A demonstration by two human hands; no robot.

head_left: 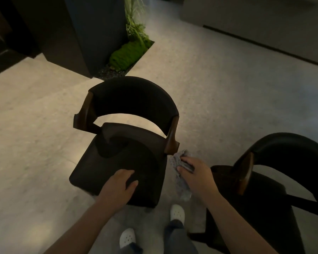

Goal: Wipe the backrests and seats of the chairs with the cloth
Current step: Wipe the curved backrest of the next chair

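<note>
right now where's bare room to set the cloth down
The seat is bare from middle to backrest; only the left hand rests on its front edge. The floor left of the seat is open too. Crowded: the gap beside the second chair, where the right hand holds the cloth.

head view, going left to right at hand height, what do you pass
left hand, resting on the left chair → cloth → right hand, holding the cloth → right chair
</note>
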